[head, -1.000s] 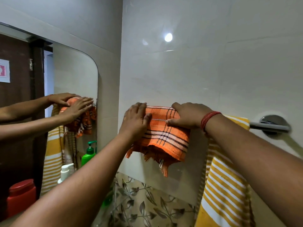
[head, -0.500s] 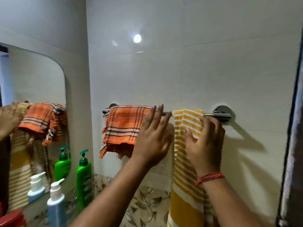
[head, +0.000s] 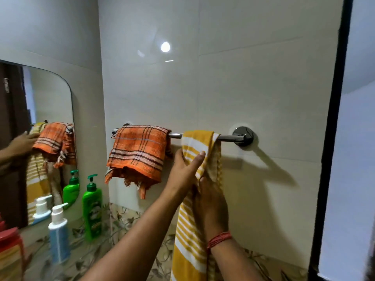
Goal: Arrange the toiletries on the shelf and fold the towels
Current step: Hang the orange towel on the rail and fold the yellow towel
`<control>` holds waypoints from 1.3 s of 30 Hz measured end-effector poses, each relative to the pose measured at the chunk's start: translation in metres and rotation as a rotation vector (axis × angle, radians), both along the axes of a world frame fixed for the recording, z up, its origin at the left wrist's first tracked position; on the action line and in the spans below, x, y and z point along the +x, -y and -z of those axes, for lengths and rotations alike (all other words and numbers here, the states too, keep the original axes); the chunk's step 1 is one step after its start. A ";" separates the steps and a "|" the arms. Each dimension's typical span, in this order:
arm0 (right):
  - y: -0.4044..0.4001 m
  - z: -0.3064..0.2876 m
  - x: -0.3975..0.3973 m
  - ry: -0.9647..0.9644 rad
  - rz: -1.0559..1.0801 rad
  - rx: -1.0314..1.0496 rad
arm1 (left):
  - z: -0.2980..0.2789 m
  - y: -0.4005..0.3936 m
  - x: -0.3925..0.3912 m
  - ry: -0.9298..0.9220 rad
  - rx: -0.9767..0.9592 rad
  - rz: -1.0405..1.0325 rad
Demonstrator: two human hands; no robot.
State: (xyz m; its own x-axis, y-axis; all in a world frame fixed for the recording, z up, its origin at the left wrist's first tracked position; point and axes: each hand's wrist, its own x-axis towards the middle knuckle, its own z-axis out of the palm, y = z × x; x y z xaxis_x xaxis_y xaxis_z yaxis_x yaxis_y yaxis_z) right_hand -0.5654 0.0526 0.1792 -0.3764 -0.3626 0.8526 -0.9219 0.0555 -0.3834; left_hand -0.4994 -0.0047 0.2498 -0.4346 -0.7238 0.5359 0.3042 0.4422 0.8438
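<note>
A yellow striped towel (head: 192,230) hung from the chrome rail (head: 227,137) beside the folded orange towel (head: 138,153), both the left hand (head: 186,169) and right hand (head: 209,201) pinching its bunched cloth, while a green pump bottle (head: 91,207) and a blue one (head: 58,236) stood on the counter (head: 85,258).

Towels: 2 on one chrome towel rail (head: 229,137), centre of frame — 1 orange plaid towel (head: 138,151), folded; 1 yellow-and-white striped towel (head: 190,230), hanging long.
Pump bottles: 2 at lower left — 1 green pump bottle (head: 91,209), 1 blue pump bottle (head: 58,240).
Red-lidded container (head: 9,242): 1, far lower left edge.
Mirror (head: 50,102): 1, left.
Hands: 2 — left hand (head: 184,169), right hand (head: 211,203).
</note>
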 end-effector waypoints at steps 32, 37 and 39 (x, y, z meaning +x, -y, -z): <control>-0.127 0.067 -0.012 -0.011 -0.935 1.129 | 0.107 -0.157 0.036 0.300 0.279 -0.489; -0.131 0.054 -0.040 0.467 -1.218 1.067 | 0.140 -0.171 0.054 0.406 0.322 -0.449; -0.117 0.046 -0.041 0.757 -1.242 0.826 | 0.152 -0.173 0.064 0.497 0.346 -0.403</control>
State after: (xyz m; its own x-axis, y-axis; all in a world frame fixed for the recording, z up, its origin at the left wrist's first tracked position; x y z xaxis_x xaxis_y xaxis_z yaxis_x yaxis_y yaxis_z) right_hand -0.6065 0.1701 0.1329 0.2553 -0.9646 0.0655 -0.1907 -0.1167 -0.9747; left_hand -0.4356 0.1679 0.0977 -0.2312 -0.9713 0.0558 -0.2819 0.1217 0.9517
